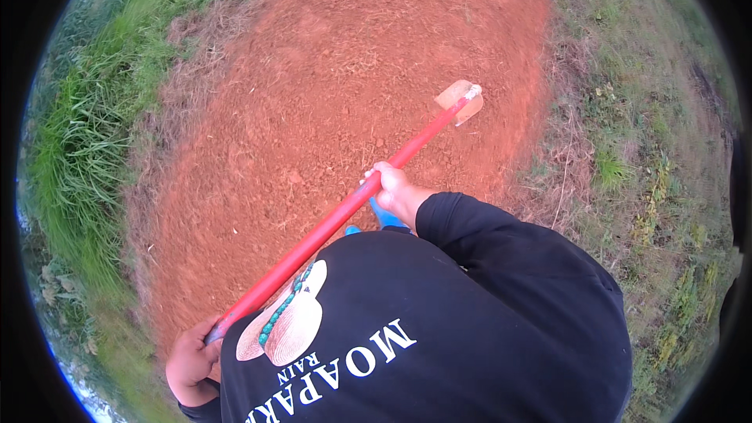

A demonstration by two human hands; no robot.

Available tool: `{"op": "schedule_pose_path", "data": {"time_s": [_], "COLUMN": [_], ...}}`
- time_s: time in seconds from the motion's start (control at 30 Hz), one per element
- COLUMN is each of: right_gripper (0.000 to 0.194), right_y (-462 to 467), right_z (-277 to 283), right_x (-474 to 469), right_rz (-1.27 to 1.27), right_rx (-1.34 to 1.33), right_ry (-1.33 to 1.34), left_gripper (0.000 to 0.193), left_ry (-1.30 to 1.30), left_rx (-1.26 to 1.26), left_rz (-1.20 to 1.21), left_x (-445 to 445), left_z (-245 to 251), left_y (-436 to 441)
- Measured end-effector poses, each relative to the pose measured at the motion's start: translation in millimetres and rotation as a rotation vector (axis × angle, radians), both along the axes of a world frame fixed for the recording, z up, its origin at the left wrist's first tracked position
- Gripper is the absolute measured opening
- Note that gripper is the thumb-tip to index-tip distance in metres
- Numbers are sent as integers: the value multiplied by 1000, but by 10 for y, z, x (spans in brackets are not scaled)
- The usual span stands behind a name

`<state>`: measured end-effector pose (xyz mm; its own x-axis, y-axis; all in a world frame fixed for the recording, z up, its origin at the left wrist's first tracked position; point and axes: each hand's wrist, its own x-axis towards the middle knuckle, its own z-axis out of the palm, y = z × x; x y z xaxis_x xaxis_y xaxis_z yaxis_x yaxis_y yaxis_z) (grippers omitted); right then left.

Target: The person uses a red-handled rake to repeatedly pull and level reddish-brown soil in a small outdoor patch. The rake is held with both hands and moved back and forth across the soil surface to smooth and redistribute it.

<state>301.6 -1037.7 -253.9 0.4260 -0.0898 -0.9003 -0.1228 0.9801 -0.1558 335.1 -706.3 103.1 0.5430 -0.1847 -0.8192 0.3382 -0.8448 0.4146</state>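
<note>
A hoe with a long red handle (317, 238) slants across the front of my body. Its head (461, 101), a curved blade dusted with soil, is at the far upper right end, over the red ground. Whether the blade touches the soil cannot be told. My right hand (390, 189) grips the handle around its middle, fingers wrapped over it. At the near end, by my left hip, my left hand (192, 358) holds the butt of the handle. Below the right hand, parts of my blue boots (385, 214) show; my torso hides the rest.
Bare red soil (329, 100) with small clods and straw bits runs ahead as a strip. Dry cut grass (200, 53) lines its left side, with tall green grass (82, 170) beyond. Low weeds and dry stems (611, 164) border the right side.
</note>
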Motion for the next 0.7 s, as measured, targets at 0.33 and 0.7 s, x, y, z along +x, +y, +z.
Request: {"op": "schedule_pose_path", "data": {"time_s": [0.33, 0.7], "right_gripper": [7, 10], "right_y": [456, -894], "right_z": [-7, 91], "right_x": [-229, -526], "right_rz": [-23, -317], "right_rx": [247, -176], "right_ry": [-44, 97], "left_gripper": [39, 38], "left_ry": [-74, 159], "left_rx": [31, -261], "left_rz": [14, -67], "left_x": [203, 280], "left_z": [258, -725], "left_y": [624, -322]}}
